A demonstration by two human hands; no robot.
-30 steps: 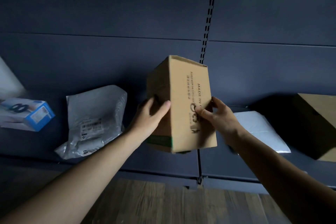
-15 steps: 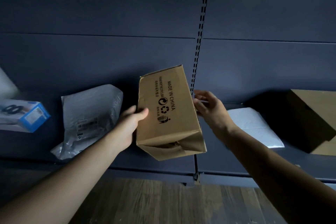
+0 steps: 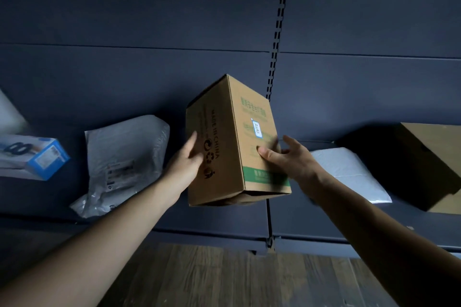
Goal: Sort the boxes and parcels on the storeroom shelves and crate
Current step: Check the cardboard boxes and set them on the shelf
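Dark shelf (image 3: 311,217) bears blue box (image 3: 37,157), grey bag (image 3: 124,157), white mailer (image 3: 349,174), carton (image 3: 429,164).

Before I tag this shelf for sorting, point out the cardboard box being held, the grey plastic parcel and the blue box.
cardboard box (image 3: 249,137): head view, on its green-printed face.
grey plastic parcel (image 3: 127,147): head view, mid-bag above the label.
blue box (image 3: 47,159): head view, on its blue end face.

One wide-angle view from the person's head faces forward and downward, close behind the left hand (image 3: 185,164) and right hand (image 3: 289,159), with the shelf (image 3: 212,218) beyond them and the floor (image 3: 224,276) beneath.
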